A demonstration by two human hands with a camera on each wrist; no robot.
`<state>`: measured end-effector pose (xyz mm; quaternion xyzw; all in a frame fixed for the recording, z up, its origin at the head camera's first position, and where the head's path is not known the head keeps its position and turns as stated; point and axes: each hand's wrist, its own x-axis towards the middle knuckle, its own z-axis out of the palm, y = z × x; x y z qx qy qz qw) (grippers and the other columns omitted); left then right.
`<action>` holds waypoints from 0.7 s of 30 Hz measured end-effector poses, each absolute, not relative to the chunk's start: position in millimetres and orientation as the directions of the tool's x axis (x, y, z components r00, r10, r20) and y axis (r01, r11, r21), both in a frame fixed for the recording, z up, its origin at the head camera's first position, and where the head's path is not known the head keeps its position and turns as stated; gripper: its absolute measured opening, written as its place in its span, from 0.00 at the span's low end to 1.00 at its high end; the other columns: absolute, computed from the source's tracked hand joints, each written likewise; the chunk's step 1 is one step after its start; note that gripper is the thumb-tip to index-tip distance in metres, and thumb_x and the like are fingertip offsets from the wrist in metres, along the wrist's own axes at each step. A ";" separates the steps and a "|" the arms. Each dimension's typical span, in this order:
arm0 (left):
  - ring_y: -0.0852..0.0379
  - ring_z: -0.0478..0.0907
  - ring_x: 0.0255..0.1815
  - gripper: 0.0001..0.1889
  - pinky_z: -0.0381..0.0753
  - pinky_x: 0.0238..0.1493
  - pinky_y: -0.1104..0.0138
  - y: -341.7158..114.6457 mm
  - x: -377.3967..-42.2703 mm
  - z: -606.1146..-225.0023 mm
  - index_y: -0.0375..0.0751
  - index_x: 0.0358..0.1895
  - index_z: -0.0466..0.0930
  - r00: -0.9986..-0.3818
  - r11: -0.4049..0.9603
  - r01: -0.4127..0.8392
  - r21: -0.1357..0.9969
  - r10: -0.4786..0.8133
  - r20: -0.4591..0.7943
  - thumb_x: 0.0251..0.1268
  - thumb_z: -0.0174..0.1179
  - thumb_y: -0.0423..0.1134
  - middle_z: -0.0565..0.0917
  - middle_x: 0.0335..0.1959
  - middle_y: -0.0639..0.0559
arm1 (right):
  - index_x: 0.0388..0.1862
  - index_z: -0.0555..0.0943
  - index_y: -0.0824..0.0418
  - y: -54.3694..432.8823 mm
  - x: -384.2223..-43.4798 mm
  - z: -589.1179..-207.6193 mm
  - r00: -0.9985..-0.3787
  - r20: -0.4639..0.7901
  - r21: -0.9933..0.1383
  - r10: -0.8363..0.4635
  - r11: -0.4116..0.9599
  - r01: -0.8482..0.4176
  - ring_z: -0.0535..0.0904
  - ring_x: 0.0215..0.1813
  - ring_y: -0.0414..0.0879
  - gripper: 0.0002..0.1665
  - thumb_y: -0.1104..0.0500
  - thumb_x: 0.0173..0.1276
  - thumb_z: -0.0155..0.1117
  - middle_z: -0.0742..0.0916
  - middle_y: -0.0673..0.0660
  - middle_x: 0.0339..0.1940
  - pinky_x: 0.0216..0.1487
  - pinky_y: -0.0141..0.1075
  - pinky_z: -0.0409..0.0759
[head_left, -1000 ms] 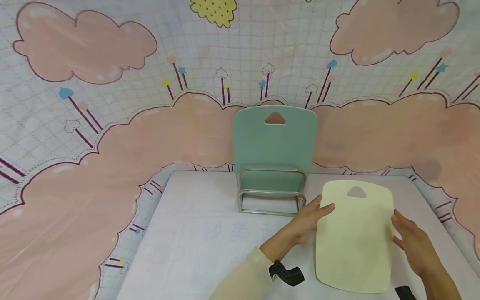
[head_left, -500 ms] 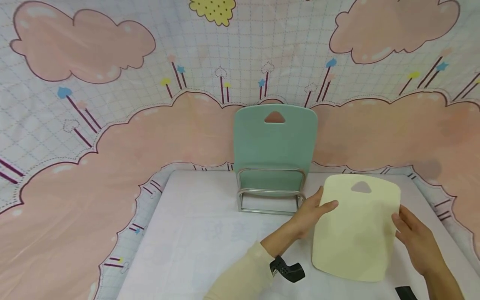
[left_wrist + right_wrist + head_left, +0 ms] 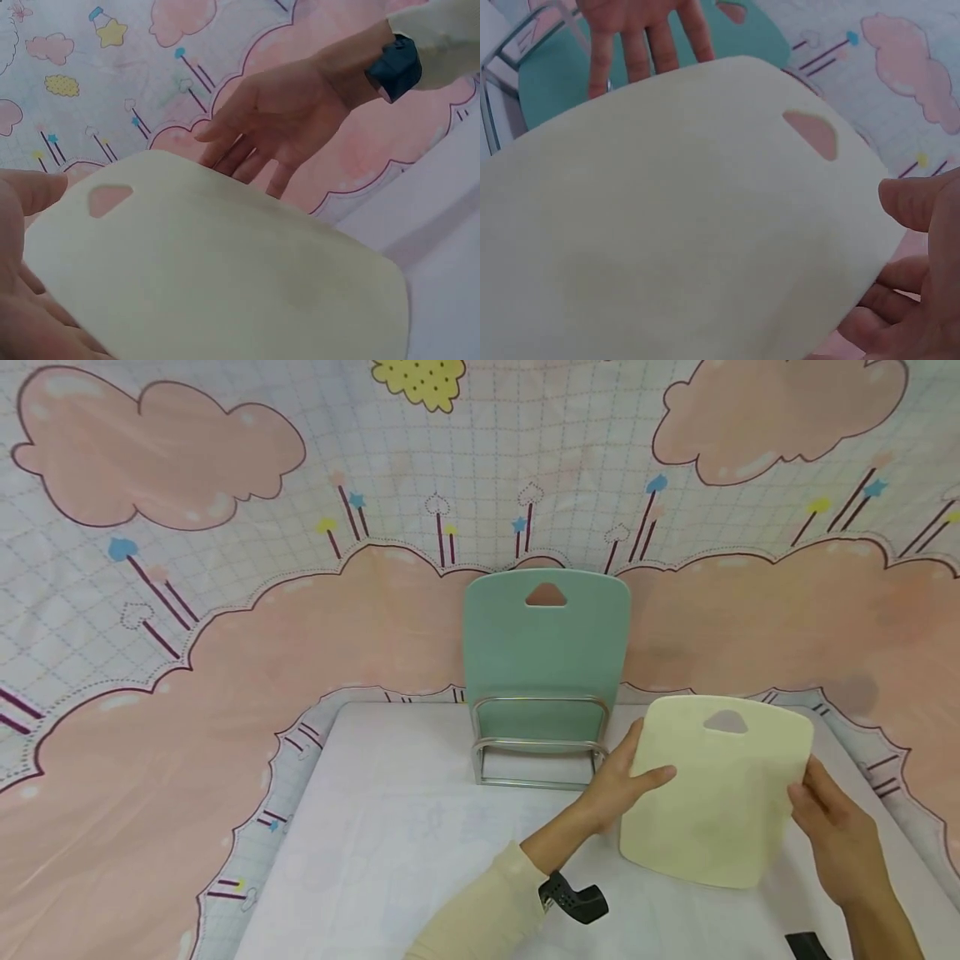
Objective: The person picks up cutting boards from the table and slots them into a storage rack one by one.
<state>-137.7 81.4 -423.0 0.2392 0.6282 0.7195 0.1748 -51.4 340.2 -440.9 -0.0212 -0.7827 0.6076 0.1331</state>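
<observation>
A pale yellow cutting board [image 3: 716,802] with a rounded triangular handle hole is held tilted up over the right side of the table. My left hand [image 3: 618,787] grips its left edge, thumb across the front and fingers behind. On the opposite edge, my right hand [image 3: 843,831] holds the board with its fingers behind and its thumb at the rim; the right wrist view shows that thumb [image 3: 911,202] close to the board's edge. A green cutting board [image 3: 547,652] stands upright in a metal wire rack [image 3: 540,745], just left of my left hand.
The rack rests on a white-covered table [image 3: 375,835], toward the back. Behind it hangs a patterned cloth [image 3: 360,635] with clouds and stars. Black bands [image 3: 573,900] are worn at the wrists.
The yellow cutting board has tilted back further, its lower edge rising and its top moving up and slightly right. My right hand moves up with it; the green board and rack stay put.
</observation>
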 end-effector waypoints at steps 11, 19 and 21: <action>0.64 0.44 0.74 0.42 0.48 0.70 0.69 80.2 -143.5 -422.2 0.37 0.76 0.39 -0.832 -0.159 0.136 0.978 0.518 0.200 0.68 0.58 0.36 0.46 0.77 0.50 | 0.75 0.47 0.71 331.7 -58.1 -433.2 -0.879 0.476 -0.864 0.032 -0.168 -0.474 0.55 0.74 0.44 0.32 0.78 0.73 0.34 0.58 0.59 0.76 0.67 0.28 0.58; 0.62 0.41 0.75 0.38 0.46 0.72 0.61 77.5 -155.5 -416.6 0.37 0.76 0.39 -0.787 -0.316 0.149 0.937 0.535 0.306 0.70 0.51 0.36 0.47 0.77 0.52 | 0.75 0.51 0.69 324.9 -67.4 -417.0 -0.862 0.505 -0.855 0.042 -0.115 -0.507 0.52 0.75 0.51 0.34 0.80 0.71 0.34 0.56 0.65 0.76 0.69 0.30 0.56; 0.61 0.40 0.75 0.38 0.46 0.72 0.61 76.6 -158.7 -415.6 0.35 0.76 0.39 -0.786 -0.325 0.157 0.932 0.531 0.318 0.70 0.50 0.35 0.46 0.77 0.51 | 0.75 0.50 0.72 323.0 -73.2 -414.7 -0.830 0.557 -0.820 0.036 -0.135 -0.556 0.53 0.74 0.53 0.34 0.81 0.70 0.34 0.57 0.67 0.75 0.69 0.32 0.56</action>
